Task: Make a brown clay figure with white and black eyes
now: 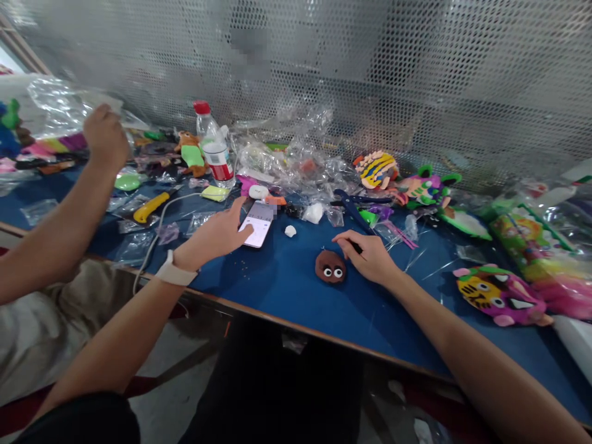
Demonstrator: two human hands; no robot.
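Observation:
My left hand, with a white band on its wrist, has its thumb and forefinger spread over a lit phone lying on the blue table. The thumb is at the screen. My right hand is curled, with something dark between its fingers, too small to name. Its fingertips are beside a round brown clay face with two white googly eyes. Between the phone and the face sits a small white lump.
At left, another person's hand holds clear plastic. A bottle, yellow cutter, cable, plastic wrappers and blue-handled pliers lie behind. Clay figures, including a colourful face, stand at right. A perforated metal panel rises behind.

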